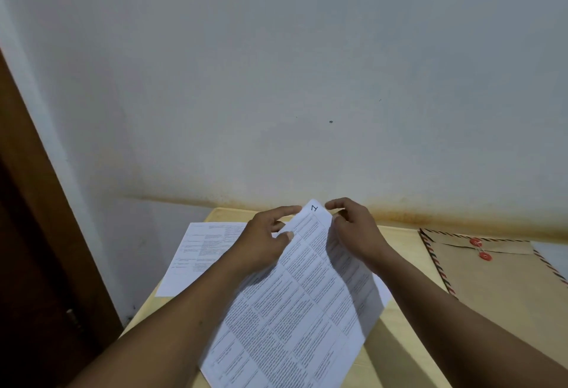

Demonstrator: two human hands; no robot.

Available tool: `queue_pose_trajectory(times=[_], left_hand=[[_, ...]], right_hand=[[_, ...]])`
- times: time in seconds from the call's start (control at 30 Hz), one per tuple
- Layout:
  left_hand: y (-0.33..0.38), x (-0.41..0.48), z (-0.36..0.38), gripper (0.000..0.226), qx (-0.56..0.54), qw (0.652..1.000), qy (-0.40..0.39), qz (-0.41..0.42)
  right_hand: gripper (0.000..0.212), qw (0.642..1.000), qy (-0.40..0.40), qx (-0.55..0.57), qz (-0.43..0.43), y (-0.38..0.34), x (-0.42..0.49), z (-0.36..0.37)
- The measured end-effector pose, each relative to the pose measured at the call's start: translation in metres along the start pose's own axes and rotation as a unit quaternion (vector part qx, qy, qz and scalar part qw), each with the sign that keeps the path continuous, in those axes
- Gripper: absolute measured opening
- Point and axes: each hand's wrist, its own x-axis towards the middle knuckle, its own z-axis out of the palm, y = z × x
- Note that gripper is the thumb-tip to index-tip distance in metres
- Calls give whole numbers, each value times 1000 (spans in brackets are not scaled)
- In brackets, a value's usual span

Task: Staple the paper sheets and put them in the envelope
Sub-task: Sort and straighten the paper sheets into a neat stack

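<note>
A set of printed paper sheets (295,304) with table text is lifted at a slant above the yellow table (405,341). My left hand (261,240) pinches their far top edge from the left. My right hand (353,231) pinches the same top corner from the right, by a handwritten mark. Another printed sheet (196,252) lies flat on the table at the left, partly hidden by my left arm. A brown envelope (491,280) with striped edges and red string buttons lies flat at the right. No stapler is in view.
The table stands against a pale wall (307,80) with a stained lower band. A dark wooden door frame (37,234) rises at the left. A pale sheet corner (553,255) shows at the far right beyond the envelope.
</note>
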Motion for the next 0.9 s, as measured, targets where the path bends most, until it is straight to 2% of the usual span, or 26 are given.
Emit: queue_pose_trajectory(times=[0.5,0.7,0.9], left_hand=[[-7,2,5,34,9,998,60,-19],[-4,0,1,34,0,998,68,-18],[-1,1,-2,29,-14,996,90,-18]], right_hand=[[28,998,0,11,-60,2,-11,10],[25,996,24,63,-65,3,-11,9],[27,995,2,85,-49,0,-13,8]])
